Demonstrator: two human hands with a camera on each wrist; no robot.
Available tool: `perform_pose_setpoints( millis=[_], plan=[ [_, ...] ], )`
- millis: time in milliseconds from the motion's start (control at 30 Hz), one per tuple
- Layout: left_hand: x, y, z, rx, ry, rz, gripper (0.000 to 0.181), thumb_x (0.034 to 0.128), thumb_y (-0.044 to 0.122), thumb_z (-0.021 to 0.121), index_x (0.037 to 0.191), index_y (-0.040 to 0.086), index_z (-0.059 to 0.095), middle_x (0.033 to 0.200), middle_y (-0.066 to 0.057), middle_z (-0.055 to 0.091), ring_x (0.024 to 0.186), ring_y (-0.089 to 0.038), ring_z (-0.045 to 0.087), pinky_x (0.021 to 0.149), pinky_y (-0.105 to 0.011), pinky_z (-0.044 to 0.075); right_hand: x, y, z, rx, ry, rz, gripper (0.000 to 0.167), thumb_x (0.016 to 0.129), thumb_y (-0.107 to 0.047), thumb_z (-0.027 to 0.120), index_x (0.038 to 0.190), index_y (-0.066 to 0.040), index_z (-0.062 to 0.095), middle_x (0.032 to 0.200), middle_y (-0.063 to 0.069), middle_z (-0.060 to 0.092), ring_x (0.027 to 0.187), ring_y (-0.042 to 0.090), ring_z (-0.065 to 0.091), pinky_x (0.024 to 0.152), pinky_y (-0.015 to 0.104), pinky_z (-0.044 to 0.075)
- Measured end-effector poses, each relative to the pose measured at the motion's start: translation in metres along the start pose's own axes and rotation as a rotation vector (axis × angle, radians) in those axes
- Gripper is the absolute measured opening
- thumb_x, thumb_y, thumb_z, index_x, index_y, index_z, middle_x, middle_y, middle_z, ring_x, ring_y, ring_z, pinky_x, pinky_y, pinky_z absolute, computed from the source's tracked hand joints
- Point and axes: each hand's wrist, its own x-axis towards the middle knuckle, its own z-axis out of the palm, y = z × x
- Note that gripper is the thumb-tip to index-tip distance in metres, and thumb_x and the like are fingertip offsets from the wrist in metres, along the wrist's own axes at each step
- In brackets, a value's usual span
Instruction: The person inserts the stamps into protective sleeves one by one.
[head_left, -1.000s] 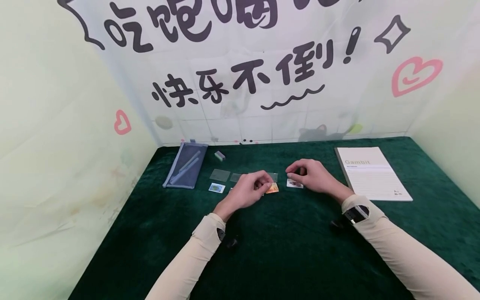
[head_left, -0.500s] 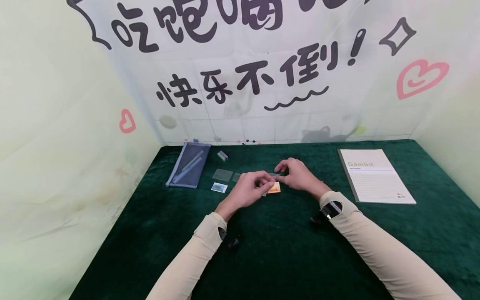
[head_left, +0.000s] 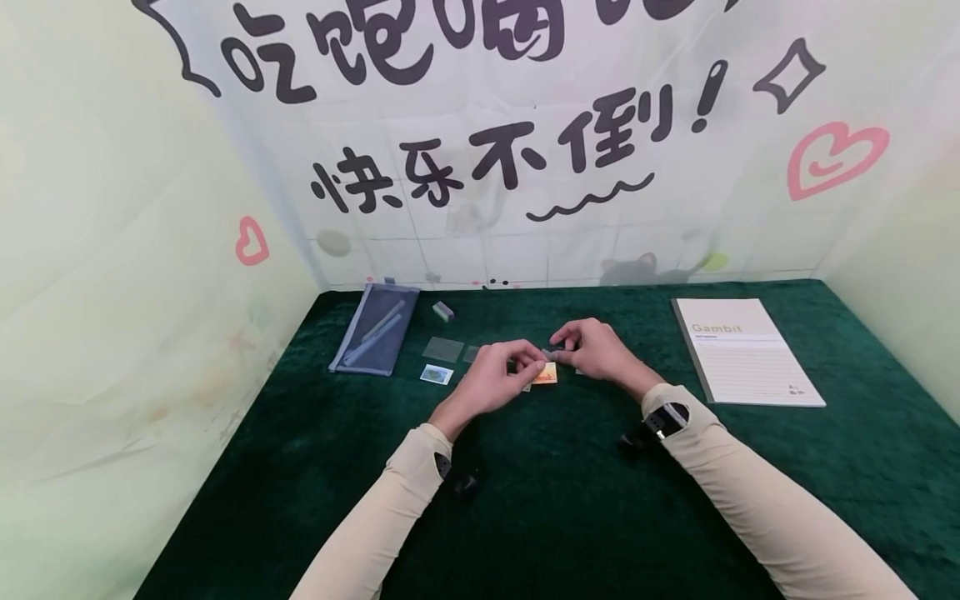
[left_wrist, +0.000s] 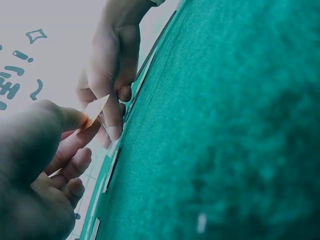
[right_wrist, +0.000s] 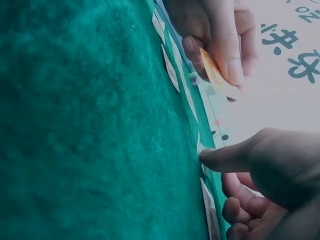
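Note:
My left hand (head_left: 491,377) pinches an orange stamp (head_left: 547,374) between thumb and index finger; the left wrist view shows the stamp (left_wrist: 96,111) tilted up off the cloth. Close to its right, my right hand (head_left: 597,350) pinches the edge of a small clear sleeve (right_wrist: 199,145) low at the cloth; fingers partly hide it. A blue stamp with a white border (head_left: 437,374) lies left of the left hand. Behind it sits another clear sleeve (head_left: 442,349), and one more sleeve (head_left: 471,354) is partly covered by the left hand. Near my right thumb lies another flat piece (right_wrist: 211,207).
A blue mesh zip pouch (head_left: 375,329) with pens inside lies at the back left, with a small eraser-like block (head_left: 443,311) beside it. At the right rests a white notebook (head_left: 746,354). Dark green cloth (head_left: 570,500) covers the table, and a printed curtain hangs behind.
My right hand has moved left, from above the stamp on the right to the clear sleeve beside the left hand. The left hand keeps the orange stamp nearly in place.

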Motion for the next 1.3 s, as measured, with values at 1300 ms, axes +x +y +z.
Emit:
perform_pose_setpoints(
  millis=[1300],
  plan=[
    [-0.021,-0.001,0.028,-0.529,0.036,-0.061,0.026,0.1092,0.021,0.068,0.134,0.013,0.064,0.117,-0.008,0.08,0.103,-0.021,0.081,0.094,-0.032,0.064,-0.077,0.041,-0.004,0.253,-0.041,-0.176,0.022,0.109,-0.038,0.066,0.109,-0.02,0.078,0.096,0.004,0.07,0.081,0.022,0.06,0.074,0.03,0.05]
  ],
)
